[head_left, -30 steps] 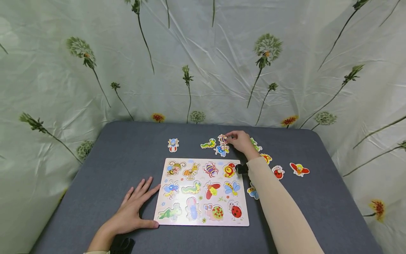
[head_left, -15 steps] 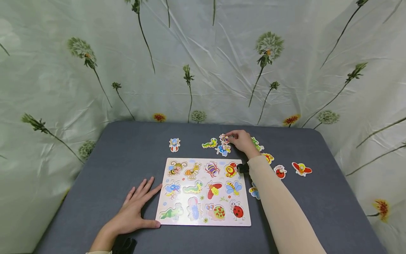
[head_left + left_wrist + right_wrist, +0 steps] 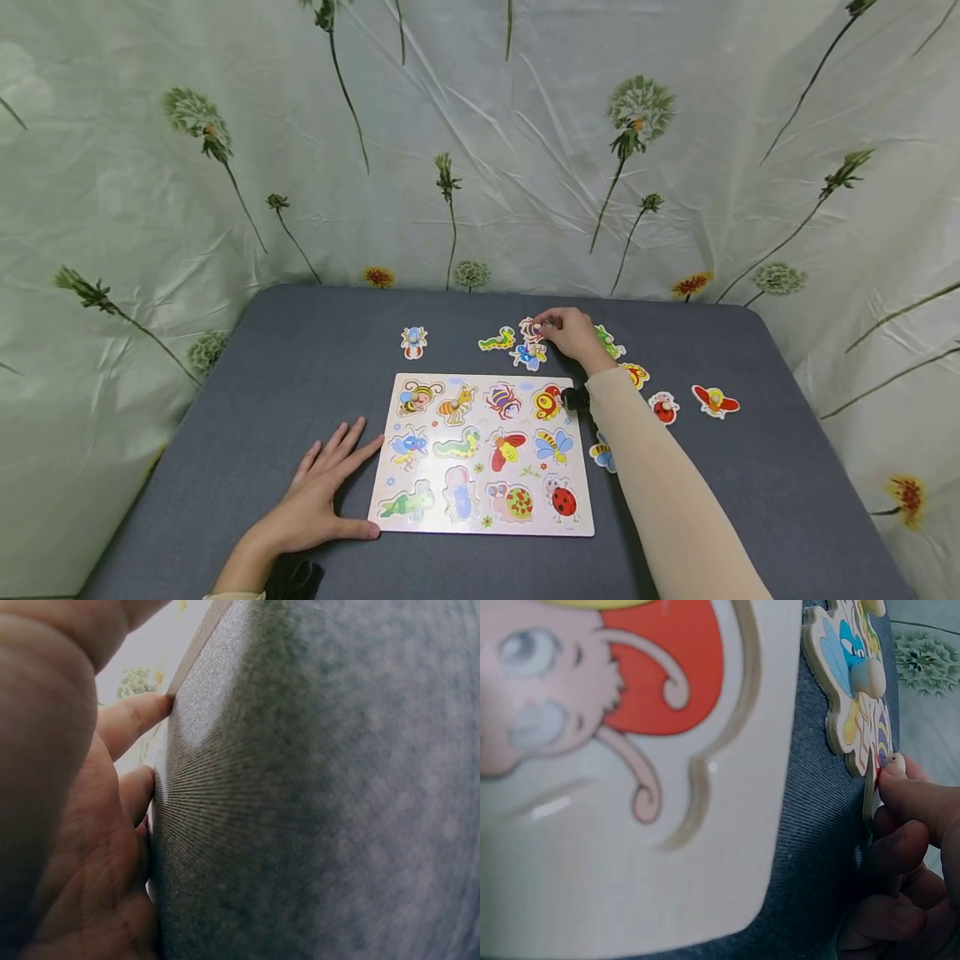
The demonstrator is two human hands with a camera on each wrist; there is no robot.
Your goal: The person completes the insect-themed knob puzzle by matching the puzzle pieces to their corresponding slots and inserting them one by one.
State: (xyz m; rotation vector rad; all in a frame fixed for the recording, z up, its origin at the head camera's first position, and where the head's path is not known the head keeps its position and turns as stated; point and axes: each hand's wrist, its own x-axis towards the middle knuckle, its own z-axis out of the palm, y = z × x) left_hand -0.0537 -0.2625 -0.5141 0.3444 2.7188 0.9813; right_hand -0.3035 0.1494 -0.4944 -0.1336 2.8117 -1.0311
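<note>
My right hand (image 3: 573, 337) reaches past the far edge of a pale wooden puzzle board (image 3: 450, 528). Its thumb and forefinger pinch the small knob of a spider puzzle piece (image 3: 529, 328), as the right wrist view shows. That piece lies against a blue mosquito piece (image 3: 529, 356), with a green caterpillar piece (image 3: 497, 339) just left of them. My left hand (image 3: 318, 500) lies spread on the table, its thumb and forefinger touching the board's left edge. In the left wrist view, fingertips (image 3: 161, 705) meet that edge.
A bee piece (image 3: 418, 398) and an orange striped insect piece (image 3: 455, 406) sit in the board's top row. A blue-and-red beetle piece (image 3: 413, 342) lies behind the board. To the right are a ladybug piece (image 3: 663, 407), a red-winged piece (image 3: 715, 401) and several others, some partly behind the sleeve.
The head view has shifted slightly. Both hands stay nearly still, the right at the spider piece and the left at the board's edge.
</note>
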